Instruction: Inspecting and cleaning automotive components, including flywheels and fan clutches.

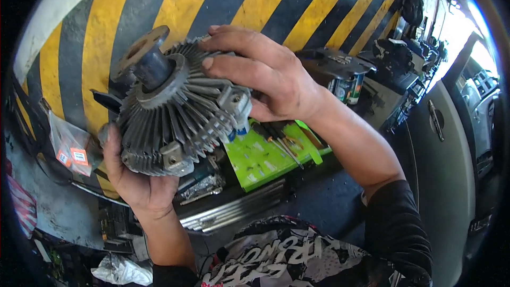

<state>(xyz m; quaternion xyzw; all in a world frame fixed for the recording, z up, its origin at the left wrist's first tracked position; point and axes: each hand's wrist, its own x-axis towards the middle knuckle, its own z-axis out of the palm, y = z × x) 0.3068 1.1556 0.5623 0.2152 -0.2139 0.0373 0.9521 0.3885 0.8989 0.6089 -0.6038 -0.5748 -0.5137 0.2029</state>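
Finned metal housing (167, 127) observed gripped by both hands' fingers, left hand (141, 185) under its lower edge, right hand (273, 77) over its upper right side, green tray (248, 169) nearby

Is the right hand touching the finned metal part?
Touching: the head view shows the right hand gripping the finned metal part, fingers laid over its edge.

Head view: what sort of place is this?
Probably a vehicle repair workshop. The left hand and right hand hold what looks like a finned fan clutch, hand tools lie on a bright green tray, and a grey car door shows at right.
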